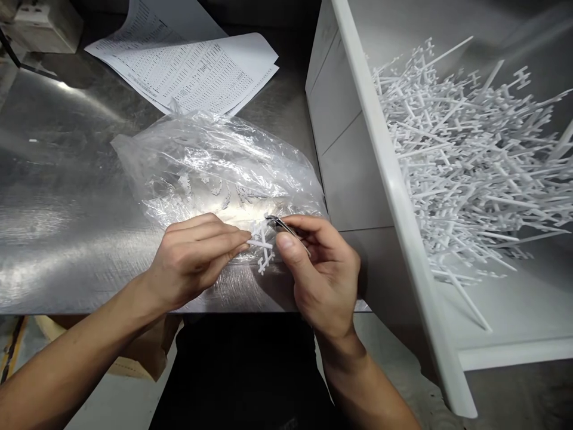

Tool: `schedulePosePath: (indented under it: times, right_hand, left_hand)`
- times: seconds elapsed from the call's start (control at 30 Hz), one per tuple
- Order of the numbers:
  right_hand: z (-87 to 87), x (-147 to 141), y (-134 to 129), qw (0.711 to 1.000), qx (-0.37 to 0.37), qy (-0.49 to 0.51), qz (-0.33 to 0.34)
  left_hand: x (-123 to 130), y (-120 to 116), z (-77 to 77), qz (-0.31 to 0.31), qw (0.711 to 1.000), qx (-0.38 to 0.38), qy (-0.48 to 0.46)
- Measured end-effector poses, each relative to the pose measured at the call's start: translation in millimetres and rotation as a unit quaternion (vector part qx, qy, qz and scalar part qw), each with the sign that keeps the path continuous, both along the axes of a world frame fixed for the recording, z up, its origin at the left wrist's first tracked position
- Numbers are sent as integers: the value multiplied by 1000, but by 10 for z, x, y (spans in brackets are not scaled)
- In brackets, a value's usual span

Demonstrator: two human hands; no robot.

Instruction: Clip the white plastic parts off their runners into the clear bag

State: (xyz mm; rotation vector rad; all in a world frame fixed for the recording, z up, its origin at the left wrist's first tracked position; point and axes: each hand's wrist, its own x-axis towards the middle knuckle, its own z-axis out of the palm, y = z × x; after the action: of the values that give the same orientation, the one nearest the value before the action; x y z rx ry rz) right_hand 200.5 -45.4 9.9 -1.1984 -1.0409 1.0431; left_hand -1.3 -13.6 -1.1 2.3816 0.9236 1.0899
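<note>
My left hand (203,254) is closed, pinching a white branched plastic sprue (265,254) between thumb and fingers. Several short arms stick out from the sprue's stem. In my right hand (322,263) is a metal nail clipper (289,230), gripped between thumb and fingers. Its jaws are at the upper part of the sprue; I cannot tell whether they are closed on it. Just beyond both hands a clear plastic bag (215,143) lies on the metal table, with small white pieces showing in it.
On my right stands a big white bin (394,179) with a heap of white sprues (474,161). Printed sheets (192,71) lie behind the bag on the metal table (58,197). A beige box (47,27) is at the far left, and a cardboard box (143,358) sits below the table edge.
</note>
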Motion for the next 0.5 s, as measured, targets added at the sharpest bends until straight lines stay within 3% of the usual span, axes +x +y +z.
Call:
schedulePosePath:
  times: [0.5]
  right_hand:
    - [-45,30,-8,999,-32,-36,14]
  left_hand:
    - [4,5,-12,-5,999,21,48]
